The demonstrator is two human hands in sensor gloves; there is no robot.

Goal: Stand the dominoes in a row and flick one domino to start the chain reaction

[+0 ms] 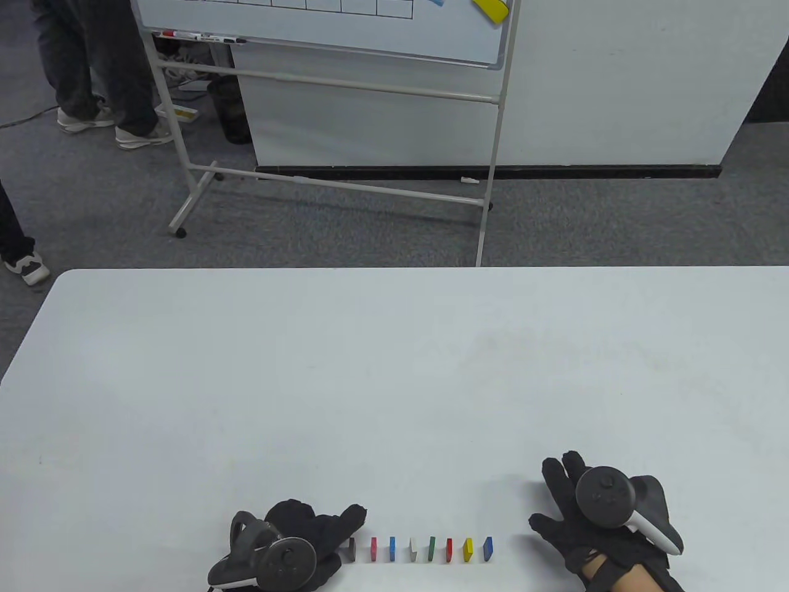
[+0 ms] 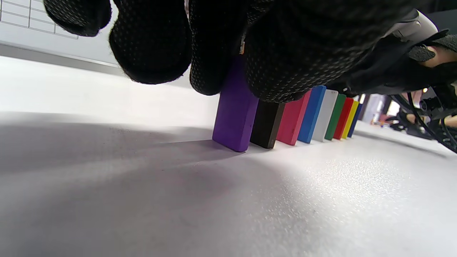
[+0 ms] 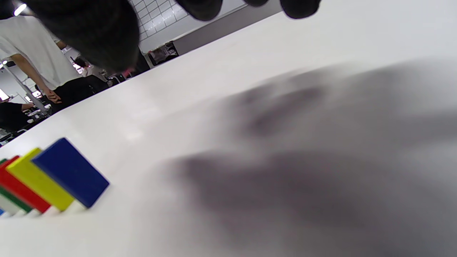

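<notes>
Several coloured dominoes stand in a row near the table's front edge, running from black [image 1: 352, 549] through pink [image 1: 373, 549] and yellow [image 1: 468, 549] to dark blue [image 1: 487, 548]. My left hand [image 1: 336, 535] is at the row's left end. In the left wrist view its fingers [image 2: 214, 53] pinch the top of a purple domino [image 2: 234, 117], which stands upright just before the black domino [image 2: 266, 125]. The hand hides the purple domino in the table view. My right hand [image 1: 558, 499] rests to the right of the row with its fingers spread, apart from the dark blue domino [image 3: 71, 171].
The white table [image 1: 394, 370] stretches far beyond the row. Behind its far edge stands a whiteboard on a wheeled frame [image 1: 333, 92]. A person's legs [image 1: 105, 80] are at the back left, and a person in a white shirt [image 3: 32, 53] shows in the right wrist view.
</notes>
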